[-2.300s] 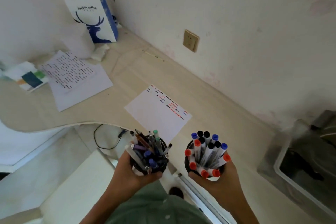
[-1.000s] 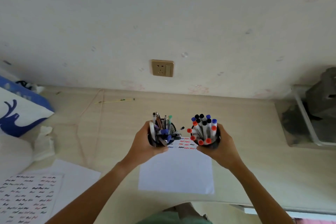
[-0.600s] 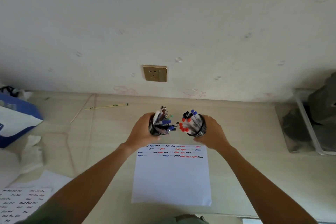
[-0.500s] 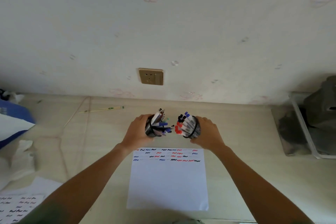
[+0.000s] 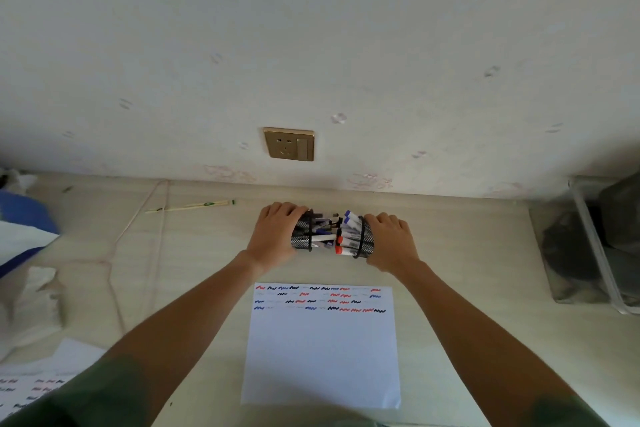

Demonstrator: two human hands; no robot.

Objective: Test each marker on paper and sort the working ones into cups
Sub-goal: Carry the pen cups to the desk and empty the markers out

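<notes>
- Sitting on pale desk [image 5: 450, 253] under wall socket [image 5: 289, 144].
- Gripping left cup [image 5: 302, 236] with left hand [image 5: 275, 236], right cup [image 5: 365, 241] with right hand [image 5: 389, 241].
- Tipping both inward, markers [image 5: 341, 236] pointing mouth-to-mouth, lying just beyond paper [image 5: 322, 350].

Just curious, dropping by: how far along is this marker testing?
Done: the paper carries four rows of test squiggles. In hand: the left hand and right hand each grip a mesh cup of markers, tipped mouth to mouth. Left: most of the sheet is blank.
</notes>
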